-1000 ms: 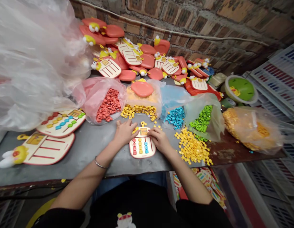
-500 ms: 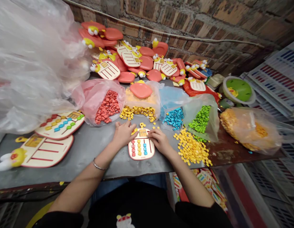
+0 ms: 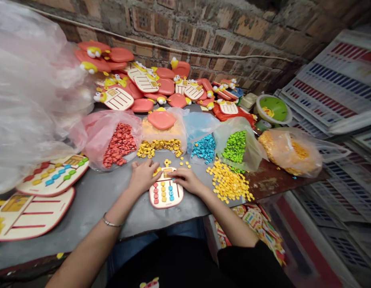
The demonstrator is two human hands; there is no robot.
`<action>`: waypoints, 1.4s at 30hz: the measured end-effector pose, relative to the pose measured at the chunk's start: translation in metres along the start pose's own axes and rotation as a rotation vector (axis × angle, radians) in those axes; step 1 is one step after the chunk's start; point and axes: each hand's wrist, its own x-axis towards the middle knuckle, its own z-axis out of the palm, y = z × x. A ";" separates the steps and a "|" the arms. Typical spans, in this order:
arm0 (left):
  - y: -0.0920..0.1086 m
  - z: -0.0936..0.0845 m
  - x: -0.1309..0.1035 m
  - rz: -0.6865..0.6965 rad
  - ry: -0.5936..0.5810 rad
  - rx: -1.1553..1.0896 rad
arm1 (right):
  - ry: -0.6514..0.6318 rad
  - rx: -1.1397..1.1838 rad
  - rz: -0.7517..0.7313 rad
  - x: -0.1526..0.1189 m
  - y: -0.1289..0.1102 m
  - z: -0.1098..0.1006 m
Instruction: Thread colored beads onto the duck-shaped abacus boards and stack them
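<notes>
The beaded board [image 3: 177,198] lies flat on the table [image 3: 134,220] between left hand [image 3: 143,176] and right hand [image 3: 189,181], curled fingers masking its upper corners, any pinch indiscernible, with filled bags [image 3: 93,134] beyond and yellow pieces [image 3: 230,180] rightward.

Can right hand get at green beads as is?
Probably yes: the translucent bag of green beads lies open, and the right hand, once off the slotted board, could likely cross the yellow beads in front.

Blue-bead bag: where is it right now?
In the head view, the blue-bead bag lies just right of centre, beyond the right hand, between the yellow-bead bag and the green-bead bag.
</notes>
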 end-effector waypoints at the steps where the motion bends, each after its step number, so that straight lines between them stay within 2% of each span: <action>1: 0.000 0.000 0.000 0.001 0.000 0.001 | 0.026 -0.004 0.019 0.001 0.000 0.003; 8: 0.000 0.000 0.000 -0.002 0.002 0.014 | 0.067 0.009 0.114 0.004 -0.001 0.016; 13: 0.003 -0.003 -0.003 0.007 0.029 0.039 | -0.020 0.072 0.052 -0.002 -0.012 0.002; 15: 0.003 -0.002 -0.004 0.019 0.046 0.053 | 0.010 0.116 0.055 -0.010 -0.016 -0.010; 18: -0.001 0.003 -0.005 0.012 0.072 0.039 | 0.204 0.154 0.073 -0.031 -0.014 -0.038; 21: -0.006 0.005 -0.005 0.000 0.098 0.032 | 0.535 0.124 0.148 -0.062 -0.003 -0.077; 24: -0.010 0.001 -0.008 -0.015 0.136 0.052 | 0.876 -0.017 0.276 -0.104 0.017 -0.116; 26: -0.014 -0.003 -0.014 0.001 0.124 0.086 | 1.009 -0.154 0.390 -0.137 0.033 -0.134; 27: -0.016 -0.005 -0.018 0.024 0.104 0.098 | 1.034 -0.226 0.453 -0.153 0.041 -0.140; 30: -0.020 -0.001 -0.036 0.075 0.062 0.094 | 0.999 -0.426 0.599 -0.192 0.065 -0.150; 32: -0.019 0.007 -0.051 0.131 0.045 0.076 | 0.953 -0.506 0.625 -0.206 0.078 -0.154; 33: -0.016 0.012 -0.059 0.141 0.077 0.070 | 0.934 -0.528 0.624 -0.208 0.085 -0.155; 37: 0.001 0.032 -0.085 0.145 0.187 0.030 | 0.876 -0.569 0.607 -0.201 0.104 -0.161; 42: 0.013 0.047 -0.097 0.138 0.299 0.021 | 0.820 -0.573 0.573 -0.186 0.117 -0.165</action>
